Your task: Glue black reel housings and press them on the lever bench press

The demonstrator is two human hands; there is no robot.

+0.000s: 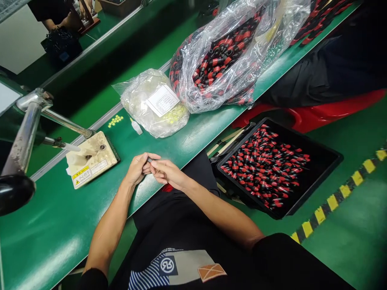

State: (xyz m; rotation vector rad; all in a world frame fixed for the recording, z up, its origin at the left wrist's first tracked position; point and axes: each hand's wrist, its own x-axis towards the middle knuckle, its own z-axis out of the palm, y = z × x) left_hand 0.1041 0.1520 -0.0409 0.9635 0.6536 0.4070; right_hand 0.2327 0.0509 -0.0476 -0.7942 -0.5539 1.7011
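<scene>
My left hand and my right hand meet over the front edge of the green table. Between their fingertips is a small dark part, mostly covered by the fingers, so its exact kind is unclear. Both hands are closed around it. Beyond them on the tabletop lie a small white bottle with a yellowish tip and a cluster of small yellow pieces. To the left stands a cream press fixture with a warning label, under a metal lever arm.
A clear bag with a white label holds yellow pieces. Behind it, a large plastic bag is full of black-and-red caps. At my right, a black tray holds many black-and-red parts beside a red stool. Another person is across the table.
</scene>
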